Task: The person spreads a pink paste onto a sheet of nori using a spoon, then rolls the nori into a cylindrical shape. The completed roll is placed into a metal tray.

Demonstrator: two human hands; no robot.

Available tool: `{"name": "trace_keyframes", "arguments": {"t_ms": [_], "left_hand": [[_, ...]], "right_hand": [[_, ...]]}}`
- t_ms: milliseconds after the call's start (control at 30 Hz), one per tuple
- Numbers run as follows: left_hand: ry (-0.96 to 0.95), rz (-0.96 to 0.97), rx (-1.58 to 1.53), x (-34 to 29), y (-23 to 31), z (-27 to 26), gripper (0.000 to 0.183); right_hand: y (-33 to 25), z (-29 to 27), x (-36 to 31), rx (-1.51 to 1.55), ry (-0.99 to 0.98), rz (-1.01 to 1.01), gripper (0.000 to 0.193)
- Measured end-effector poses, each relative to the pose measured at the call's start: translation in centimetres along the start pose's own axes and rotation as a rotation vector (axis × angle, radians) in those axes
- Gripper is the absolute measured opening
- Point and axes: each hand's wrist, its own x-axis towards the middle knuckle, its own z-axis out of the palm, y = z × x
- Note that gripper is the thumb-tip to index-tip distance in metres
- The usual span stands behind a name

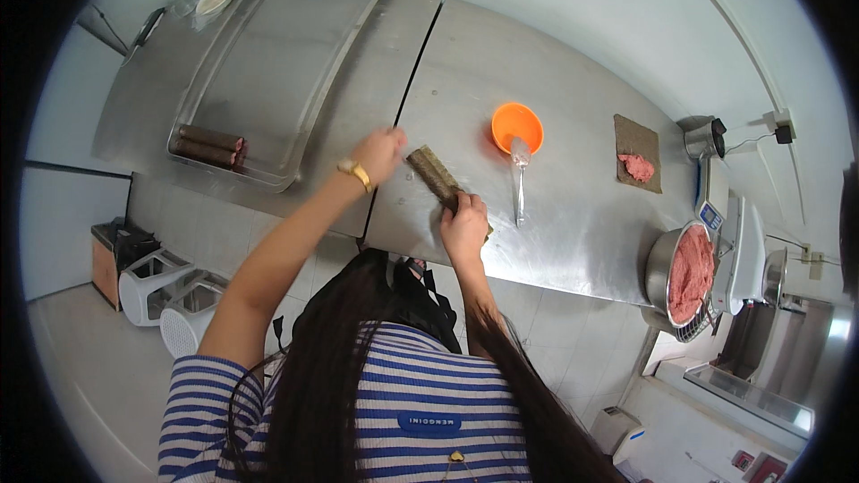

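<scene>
A slim dark brown-green roll, wrapped in what looks like a seaweed sheet (430, 172), lies slanted on the steel table. My right hand (464, 224) is closed over its near end, fingers bent around it. Just off the far end, to its left, is my left hand (379, 155), with a gold watch at the wrist. Its fingers look curled but are blurred, so I cannot tell whether they hold anything. Right of the roll stands an orange bowl (528, 129) with a spoon (519, 192) smeared with pale paste, its handle toward me.
Finished-looking rolls with pink filling (208, 147) lie in a large steel tray (318, 112) at left. A flat dark sheet (651, 121) at right bears pink minced meat (636, 167). Beyond are a steel bowl of mince (693, 273) and a scale (710, 206). White stools (154, 284) stand lower left.
</scene>
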Motion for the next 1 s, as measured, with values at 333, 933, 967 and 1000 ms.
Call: {"name": "trace_keyframes", "arguments": {"t_ms": [333, 933, 967, 1000], "left_hand": [[0.205, 0.276, -0.142, -3.8, 3.0, 8.0, 0.058], [0.231, 0.281, 0.071, -3.7, 3.6, 8.5, 0.069], [0.233, 0.286, 0.077, -3.7, 3.6, 8.5, 0.070], [0.235, 0.290, 0.087, -3.7, 3.6, 8.5, 0.070]], "right_hand": [[-1.6, 0.8, 3.4, 0.047, -0.019, 0.203, 0.034], [5.6, -4.5, 15.7, -0.602, -0.148, -0.154, 0.059], [5.5, -4.7, 15.7, -0.547, -0.144, -0.141, 0.058], [5.5, -5.1, 15.7, -0.504, -0.146, -0.121, 0.057]]}}
